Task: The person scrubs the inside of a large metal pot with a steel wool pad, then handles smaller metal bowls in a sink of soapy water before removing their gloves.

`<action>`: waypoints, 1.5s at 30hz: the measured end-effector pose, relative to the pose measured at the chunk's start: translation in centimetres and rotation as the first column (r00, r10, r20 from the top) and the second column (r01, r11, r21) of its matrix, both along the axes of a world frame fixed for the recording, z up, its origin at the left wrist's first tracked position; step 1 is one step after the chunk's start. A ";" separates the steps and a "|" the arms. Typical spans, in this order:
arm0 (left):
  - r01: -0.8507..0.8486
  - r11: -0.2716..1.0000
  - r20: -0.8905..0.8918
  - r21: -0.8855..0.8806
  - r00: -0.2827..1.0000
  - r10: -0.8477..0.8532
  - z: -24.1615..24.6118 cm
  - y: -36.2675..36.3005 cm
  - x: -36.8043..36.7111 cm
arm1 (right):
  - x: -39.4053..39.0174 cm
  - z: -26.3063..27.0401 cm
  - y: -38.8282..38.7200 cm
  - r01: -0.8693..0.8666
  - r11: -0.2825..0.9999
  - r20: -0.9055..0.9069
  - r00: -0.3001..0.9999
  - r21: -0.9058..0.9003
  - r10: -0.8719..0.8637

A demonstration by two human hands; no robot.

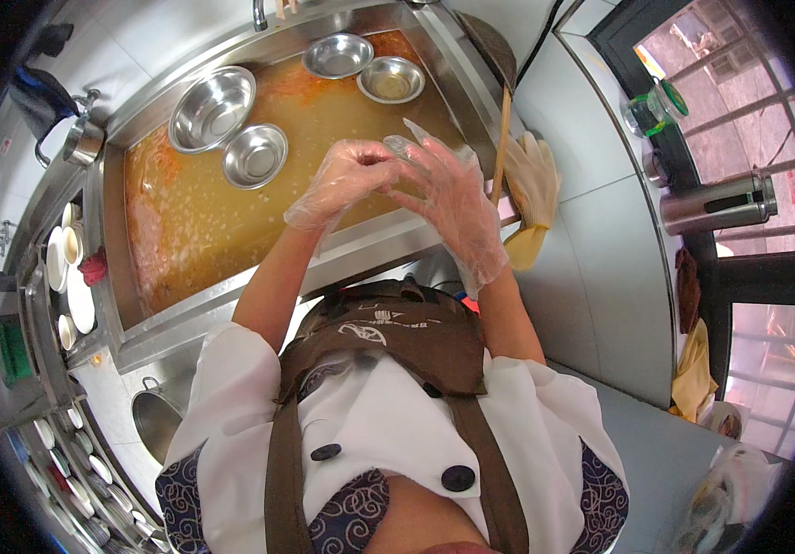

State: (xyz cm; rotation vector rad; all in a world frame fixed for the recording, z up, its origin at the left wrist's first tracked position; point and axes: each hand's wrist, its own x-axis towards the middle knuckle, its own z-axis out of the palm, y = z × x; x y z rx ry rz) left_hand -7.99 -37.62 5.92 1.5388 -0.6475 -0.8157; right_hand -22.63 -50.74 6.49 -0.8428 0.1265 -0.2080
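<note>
Both hands wear loose clear plastic gloves and meet above the near side of a steel sink [114,228] of cloudy yellowish water [314,138]. My left hand [349,180] has curled fingers, its thumb and forefinger against the fingertips of my right hand [449,194]. Whether they pinch the glove film cannot be told. My right hand's fingers are spread, with nothing seen in them. Ahead float a large steel bowl [212,111], a smaller steel bowl [255,156] touching or close beside it, and two more steel bowls, one [338,57] farther back and one [392,80] holding some liquid.
A wooden-handled strainer [487,52] leans at the sink's right corner, beside a pale rubber glove [532,180]. White dishes [78,298] stand left of the sink, near a small steel pot [83,140]. A metal flask [716,202] and a green-lidded jar [657,109] line the right sill.
</note>
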 end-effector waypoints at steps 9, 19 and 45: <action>-0.162 0.986 0.233 -0.036 0.958 0.166 -0.8 -1.1 1.0 | -0.2 -0.2 0.0 0.019 0.999 0.016 1.000 0.039 -0.019; -0.030 0.998 -0.112 -0.056 0.993 0.024 -1.3 -1.2 -0.9 | -0.3 0.2 -1.0 0.086 0.911 0.134 0.979 0.402 -0.152; -0.582 0.702 0.163 -0.411 0.710 0.685 -2.6 -3.2 0.8 | 1.9 -0.3 2.8 -0.202 0.958 -0.080 0.979 -0.204 0.189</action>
